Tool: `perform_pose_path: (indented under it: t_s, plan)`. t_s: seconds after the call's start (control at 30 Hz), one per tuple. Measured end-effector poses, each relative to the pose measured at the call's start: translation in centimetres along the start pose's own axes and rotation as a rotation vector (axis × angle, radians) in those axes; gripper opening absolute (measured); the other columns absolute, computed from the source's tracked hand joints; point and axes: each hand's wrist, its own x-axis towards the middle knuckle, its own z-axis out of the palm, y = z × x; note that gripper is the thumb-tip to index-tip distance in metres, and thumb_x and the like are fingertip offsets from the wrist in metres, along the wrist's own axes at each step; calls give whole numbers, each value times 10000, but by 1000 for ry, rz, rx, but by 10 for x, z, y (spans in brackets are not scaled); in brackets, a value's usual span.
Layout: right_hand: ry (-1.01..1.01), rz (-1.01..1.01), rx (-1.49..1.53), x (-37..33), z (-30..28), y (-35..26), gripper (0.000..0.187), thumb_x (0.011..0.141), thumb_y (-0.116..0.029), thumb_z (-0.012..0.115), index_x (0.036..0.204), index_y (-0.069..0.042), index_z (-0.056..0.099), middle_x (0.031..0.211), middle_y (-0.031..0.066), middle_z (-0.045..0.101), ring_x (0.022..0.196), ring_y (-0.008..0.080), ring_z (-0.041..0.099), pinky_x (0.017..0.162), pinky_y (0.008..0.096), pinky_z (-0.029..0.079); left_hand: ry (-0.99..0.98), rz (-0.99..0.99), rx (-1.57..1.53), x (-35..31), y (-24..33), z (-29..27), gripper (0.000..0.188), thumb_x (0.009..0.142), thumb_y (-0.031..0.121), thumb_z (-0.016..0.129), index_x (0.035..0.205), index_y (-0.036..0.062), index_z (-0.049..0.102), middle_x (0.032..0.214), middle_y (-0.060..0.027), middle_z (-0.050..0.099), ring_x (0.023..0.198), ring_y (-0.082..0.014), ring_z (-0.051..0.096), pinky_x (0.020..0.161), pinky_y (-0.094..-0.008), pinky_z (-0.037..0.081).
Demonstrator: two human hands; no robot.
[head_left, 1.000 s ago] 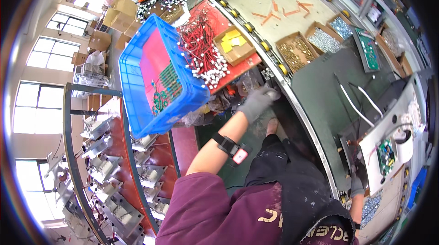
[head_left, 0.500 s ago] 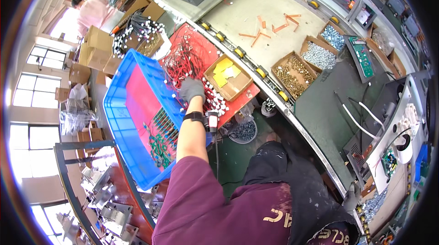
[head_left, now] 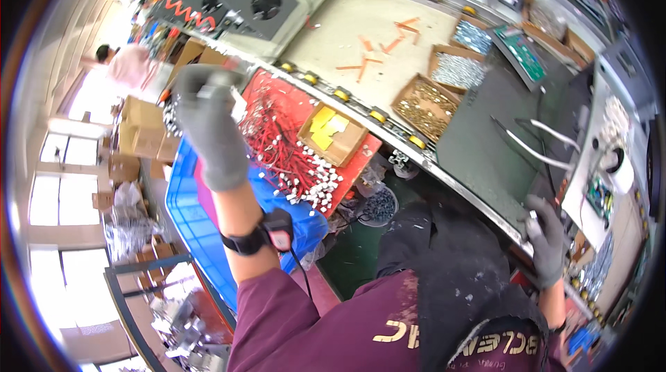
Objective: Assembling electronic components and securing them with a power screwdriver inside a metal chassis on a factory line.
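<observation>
Red wires point(head_left: 277, 146), thin and heaped in a loose tangle over most of the red board point(head_left: 364, 167); tipped with small white connectors point(head_left: 322, 188), massed thickly toward the near end of the red board; darker strands mixed in among the red. Along the right side of the red board, a shallow cardboard tray point(head_left: 336, 150) with yellow pieces point(head_left: 322, 122) inside; just left of the red board, partly behind the raised left forearm point(head_left: 239, 212), a blue crate point(head_left: 191, 198).

Up at the left of the red board, above the crate, the left hand point(head_left: 208, 125) in a gray glove, smeared by motion; fingers apparently part-curled, with a pale streak by the tips; cannot tell how wide apart, nor whether holding anything. Well to the right of the red board, by the near edge of the green bench point(head_left: 479, 157), the right hand point(head_left: 548, 243), also gloved in gray; fingers bent, with a slight gap toward the thumb and a small pale piece point(head_left: 533, 216) showing there; cannot tell whether gripped.

Compared with half a second ago: left hand gone from among the wires to the left of the red board; dark cables point(head_left: 171, 121) there now mostly covered by the glove; green boards inside the crate no longer in sight; right hand brought farther over the bench edge, fingers plainer to see; tray as before on the red board.
</observation>
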Motion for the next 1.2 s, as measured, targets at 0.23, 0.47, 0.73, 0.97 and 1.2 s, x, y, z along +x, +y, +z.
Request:
perform_pose_path:
  t_s: [0.23,0.47,0.73,0.97,1.2]
  plan:
    - [-75,-418,-436,42,44,-55,367,801,-187,636,1147,-87,563,940,150,632,756,296,631,676,365,493,-957,-396,-254,-108,77,145,86,686,18,575,724,23,498,679,1,507,671,-72,476,635,-242,418]
    - [-13,-403,-630,47,35,-32,158,768,-241,612,854,-109,623,770,101,620,705,319,603,601,404,475,-958,114,-43,-141,100,186,119,690,32,588,749,2,488,705,-55,544,667,-99,507,626,-271,440]
    - [-21,-220,-257,32,-13,-20,145,779,-181,605,831,-46,614,692,97,618,605,253,597,584,354,477,-1037,-754,-608,-178,118,212,149,839,121,591,910,-6,558,779,-52,577,698,-101,556,570,-261,468]
    - [-138,129,277,19,-60,-39,184,838,-213,594,806,-32,602,583,14,555,430,19,435,353,182,329,-1201,-665,-679,-252,145,219,199,857,164,623,936,-19,625,783,-26,585,699,-74,518,619,-231,439]
    - [-6,-484,352,13,-114,-58,210,872,-207,566,937,-23,644,642,-21,554,485,23,469,414,179,391,-1276,-639,-560,-333,179,234,196,891,158,577,934,-30,614,837,-72,612,723,-107,560,643,-231,454]
